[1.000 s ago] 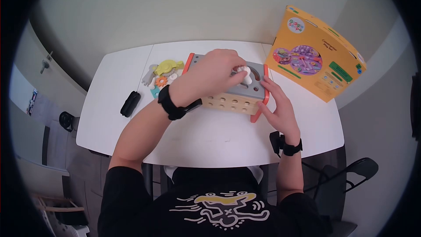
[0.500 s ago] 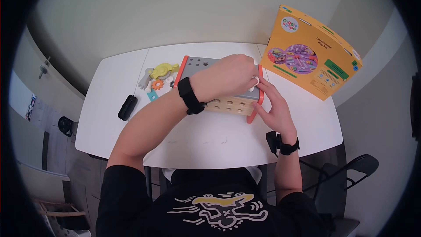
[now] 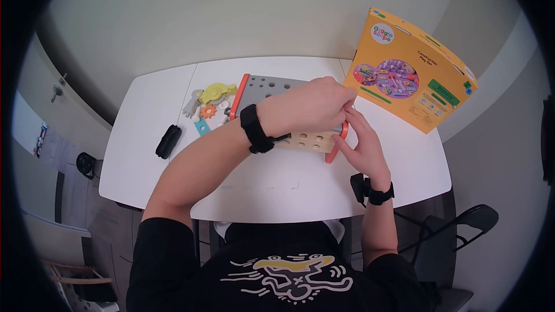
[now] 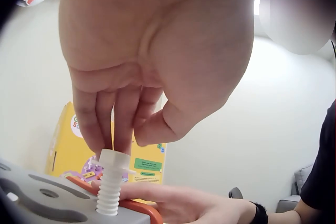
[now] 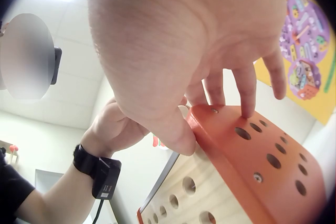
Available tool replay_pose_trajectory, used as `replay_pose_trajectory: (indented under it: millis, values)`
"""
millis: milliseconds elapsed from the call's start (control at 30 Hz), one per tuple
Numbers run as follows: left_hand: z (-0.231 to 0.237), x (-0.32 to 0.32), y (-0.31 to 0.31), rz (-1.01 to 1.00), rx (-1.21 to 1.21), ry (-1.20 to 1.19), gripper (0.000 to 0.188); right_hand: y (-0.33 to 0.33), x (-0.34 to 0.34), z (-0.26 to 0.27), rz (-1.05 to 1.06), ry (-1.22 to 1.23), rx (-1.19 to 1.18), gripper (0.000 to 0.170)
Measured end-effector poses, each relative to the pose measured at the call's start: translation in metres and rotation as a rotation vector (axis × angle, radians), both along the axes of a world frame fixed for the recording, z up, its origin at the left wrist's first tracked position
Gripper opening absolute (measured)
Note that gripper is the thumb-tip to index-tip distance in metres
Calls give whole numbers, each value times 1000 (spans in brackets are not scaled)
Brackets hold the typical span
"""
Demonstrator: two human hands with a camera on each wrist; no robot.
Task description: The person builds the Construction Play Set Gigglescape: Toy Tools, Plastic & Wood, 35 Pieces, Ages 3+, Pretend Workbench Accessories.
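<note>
A toy workbench with a grey top (image 3: 251, 89), pale wooden front and orange side panels lies under both hands. In the left wrist view a white screw (image 4: 108, 190) stands upright at the grey top's right end. Just above its head is my left hand (image 3: 309, 104), fingers pointing down; the thumb is clear of the screw, and whether the fingertips touch the head I cannot tell. My right hand (image 5: 178, 45) grips the orange side panel (image 5: 247, 155), thumb at the front edge, fingers over its outer side. The head view hides the screw behind my left hand.
A yellow box (image 3: 413, 72) stands at the back right of the white table (image 3: 260, 190). Left of the workbench lie a yellow piece (image 3: 217, 92), an orange gear (image 3: 208, 111), a teal strip (image 3: 202, 127) and other small parts. Nearer the left edge is a black case (image 3: 168, 141).
My left hand has moved right along the workbench top, and the white piece seen by its fingers earlier is now covered in the head view. My right hand has stayed at the side panel.
</note>
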State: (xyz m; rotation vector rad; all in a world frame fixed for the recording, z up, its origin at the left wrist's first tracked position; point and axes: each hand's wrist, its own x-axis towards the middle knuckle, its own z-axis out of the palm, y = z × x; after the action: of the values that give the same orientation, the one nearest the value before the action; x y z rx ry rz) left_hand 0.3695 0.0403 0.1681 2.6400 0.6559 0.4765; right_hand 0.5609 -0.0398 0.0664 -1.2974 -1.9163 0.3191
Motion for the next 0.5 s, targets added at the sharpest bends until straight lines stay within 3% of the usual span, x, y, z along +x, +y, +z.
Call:
replay_pose_trajectory:
  millis: [100,200,300,500]
  values:
    - [-10,2,3,1,166,-179,14,0,-1,1,-1,1,28,54]
    - [-10,1,7,87,297,-9,16,0,-1,1,7,-5,31,53]
    - [0,2,5,141,200,185,16,0,-2,1,5,-10,43,53]
    - [-11,2,15,-58,121,45,12,-1,-1,0,-12,-11,26,52]
